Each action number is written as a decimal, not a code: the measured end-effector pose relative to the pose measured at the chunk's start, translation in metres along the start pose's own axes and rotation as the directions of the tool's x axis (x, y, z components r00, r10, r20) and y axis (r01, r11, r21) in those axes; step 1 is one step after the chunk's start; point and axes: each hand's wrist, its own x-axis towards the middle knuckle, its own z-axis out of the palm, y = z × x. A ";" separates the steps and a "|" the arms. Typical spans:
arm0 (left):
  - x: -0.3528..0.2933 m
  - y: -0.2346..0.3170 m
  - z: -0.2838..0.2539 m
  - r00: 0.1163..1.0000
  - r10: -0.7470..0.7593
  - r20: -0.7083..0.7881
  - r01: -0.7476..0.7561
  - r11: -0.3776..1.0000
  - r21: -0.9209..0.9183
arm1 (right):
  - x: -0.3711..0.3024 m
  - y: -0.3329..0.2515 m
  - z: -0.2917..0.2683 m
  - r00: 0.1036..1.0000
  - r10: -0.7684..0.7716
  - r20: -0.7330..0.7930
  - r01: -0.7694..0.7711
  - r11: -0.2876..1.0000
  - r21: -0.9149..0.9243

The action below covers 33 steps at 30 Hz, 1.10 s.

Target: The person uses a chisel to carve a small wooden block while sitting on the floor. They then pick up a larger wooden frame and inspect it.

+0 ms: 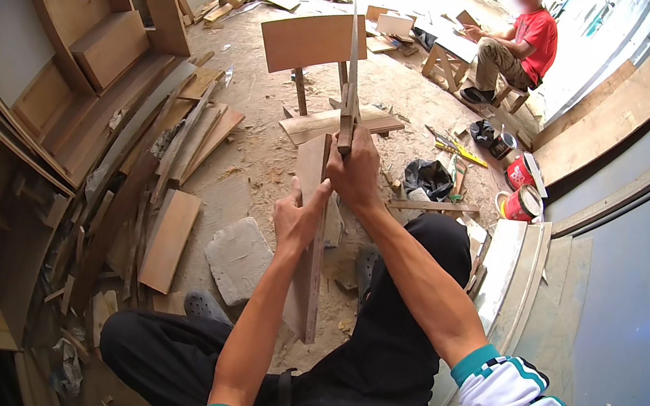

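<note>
The workpiece is a long, flat, brown wooden board [305, 288], held above the floor [250, 104] between the knees. Its long axis slopes from near the lap, at lower left, outward and slightly right to its far end.

The left hand [296, 218] is clamped on the board towards the far end, with the thumb across the upper face; the fingers' bearing underneath is hidden. The right hand [355, 174] is closed around the brown wooden handle of a long, thin, grey-bladed tool [348, 122], apparently a saw.

Governing relation: the board's far end lies immediately left of the right grip. The left hand is the nearer to the board's middle; the right hand is the nearer to its far end. The blade points outward, away from the body, roughly in line with the board rather than across it. Contact between right hand and board cannot be determined.
</note>
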 end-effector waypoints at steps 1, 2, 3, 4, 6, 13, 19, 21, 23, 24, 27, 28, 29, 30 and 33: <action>0.003 -0.005 0.002 1.000 -0.007 -0.002 0.007 0.999 -0.045 | 0.000 -0.001 0.002 1.000 -0.001 0.008 0.001 1.000 0.005; 0.009 -0.015 0.006 1.000 -0.014 -0.002 0.014 0.996 -0.090 | -0.001 -0.001 0.003 0.999 0.013 0.029 -0.014 1.000 0.011; 0.015 -0.025 0.009 1.000 -0.020 -0.004 0.019 0.991 -0.131 | -0.003 0.000 0.006 0.998 0.028 0.049 -0.029 0.999 0.021; 0.023 -0.031 0.003 0.995 -0.102 0.014 0.101 0.947 -0.304 | -0.004 -0.004 0.011 0.997 0.041 0.065 -0.044 0.998 0.040; 0.039 -0.043 -0.018 0.963 -0.251 0.098 0.257 0.747 -0.613 | -0.014 -0.013 0.020 0.995 -0.092 0.033 0.090 0.993 0.073; 0.038 -0.049 -0.041 0.986 0.112 -0.127 -0.135 0.972 -0.192 | 0.008 -0.007 -0.002 0.996 0.088 -0.030 -0.083 0.986 0.145; 0.017 -0.054 -0.044 0.933 0.336 -0.132 -0.354 0.924 -0.148 | 0.009 -0.022 -0.026 0.975 0.190 0.115 -0.209 0.962 0.178; 0.011 -0.054 -0.043 0.895 0.413 -0.168 -0.433 0.895 -0.107 | 0.005 -0.025 -0.029 0.945 0.247 0.214 -0.299 0.917 0.263; 0.007 -0.053 -0.040 0.829 0.521 -0.204 -0.524 0.851 0.042 | -0.001 -0.023 -0.032 0.925 0.249 0.286 -0.340 0.880 0.332; 0.008 -0.052 -0.041 0.788 0.577 -0.214 -0.565 0.816 0.120 | -0.001 -0.026 -0.034 0.908 0.252 0.335 -0.378 0.837 0.396; 0.003 -0.052 -0.043 0.769 0.579 -0.270 -0.543 0.815 0.202 | -0.001 -0.036 -0.041 0.853 0.239 0.464 -0.481 0.705 0.521; 0.003 -0.051 -0.043 0.758 0.593 -0.272 -0.541 0.804 0.247 | -0.001 -0.040 -0.043 0.836 0.233 0.498 -0.506 0.680 0.531; 0.005 -0.050 -0.043 0.747 0.607 -0.273 -0.537 0.792 0.291 | -0.001 -0.042 -0.045 0.817 0.225 0.530 -0.530 0.654 0.540; 0.005 -0.048 -0.043 0.736 0.620 -0.273 -0.531 0.778 0.334 | -0.001 -0.044 -0.045 0.811 0.200 0.551 -0.517 0.685 0.513; 0.001 -0.046 -0.042 0.714 0.649 -0.263 -0.537 0.748 0.390 | -0.002 -0.045 -0.045 0.785 0.158 0.598 -0.499 0.734 0.460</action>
